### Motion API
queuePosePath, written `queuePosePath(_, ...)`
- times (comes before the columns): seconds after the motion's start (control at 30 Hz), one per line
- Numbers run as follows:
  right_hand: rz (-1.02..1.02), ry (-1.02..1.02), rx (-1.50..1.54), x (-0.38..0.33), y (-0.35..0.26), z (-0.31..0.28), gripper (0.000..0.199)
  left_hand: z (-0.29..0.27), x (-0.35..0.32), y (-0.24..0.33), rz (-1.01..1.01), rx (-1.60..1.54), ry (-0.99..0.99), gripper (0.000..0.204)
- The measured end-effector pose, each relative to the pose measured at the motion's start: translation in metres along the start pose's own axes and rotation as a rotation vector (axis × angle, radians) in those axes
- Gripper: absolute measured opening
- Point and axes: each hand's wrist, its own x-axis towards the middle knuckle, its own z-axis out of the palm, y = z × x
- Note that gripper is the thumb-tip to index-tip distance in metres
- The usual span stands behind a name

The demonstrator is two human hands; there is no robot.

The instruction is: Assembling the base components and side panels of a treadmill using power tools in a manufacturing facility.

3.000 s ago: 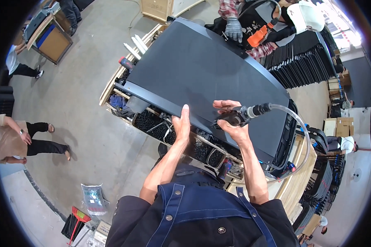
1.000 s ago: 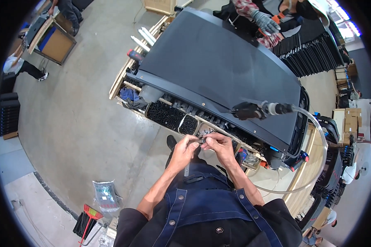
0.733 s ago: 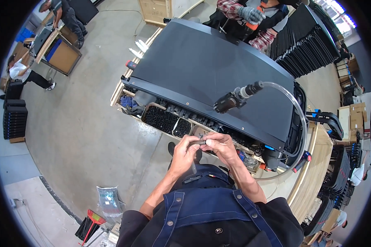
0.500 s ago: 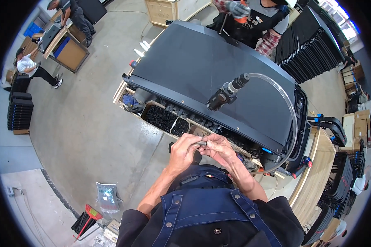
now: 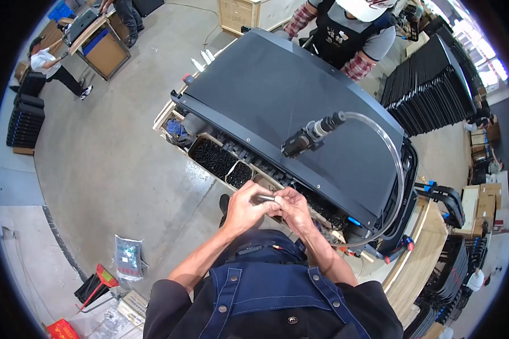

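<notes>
A short, dark metal cylinder (image 5: 264,198) is held between my two hands in front of my waist. My left hand (image 5: 244,210) is closed round one end of it. The fingers of my right hand (image 5: 293,209) pinch its other end. Just beyond my hands, in the workbench's near edge, sit a bin of black screws (image 5: 212,158) and a smaller bin of small black parts (image 5: 239,174). On the bench lies a large dark flat panel (image 5: 288,96), and a black power driver (image 5: 305,138) with a clear hose rests on top of it.
Across the panel stands a co-worker (image 5: 350,39) in an apron and checked sleeves. A stack of black panels (image 5: 430,85) rises at the far right. A wooden crate (image 5: 421,243) stands to my right. On the left floor lie a plastic bag (image 5: 129,257) and a red dustpan (image 5: 106,277).
My hands have moved slightly left in the picture, and the metal cylinder has turned a little between them. The co-worker has lowered the gloved hand that held an orange tool.
</notes>
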Motion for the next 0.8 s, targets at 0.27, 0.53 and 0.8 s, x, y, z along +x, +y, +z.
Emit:
queuePosePath(0.27,-0.486,0.297,-0.645,0.047,-0.095,0.015,0.081,0.040,0.047,-0.134,-0.781,-0.802,-0.077,0.026)
queuePosePath(0.53,-0.421,-0.189,-0.490,0.130,-0.131,0.026,0.069,0.102,0.128,-0.191,-0.702,-1.579,-0.436,0.014)
queuePosePath(0.8,-0.613,-0.073,-0.770,0.115,-0.114,0.026,0.072,0.096,0.143,-0.199,-0.609,-1.372,-0.403,0.017)
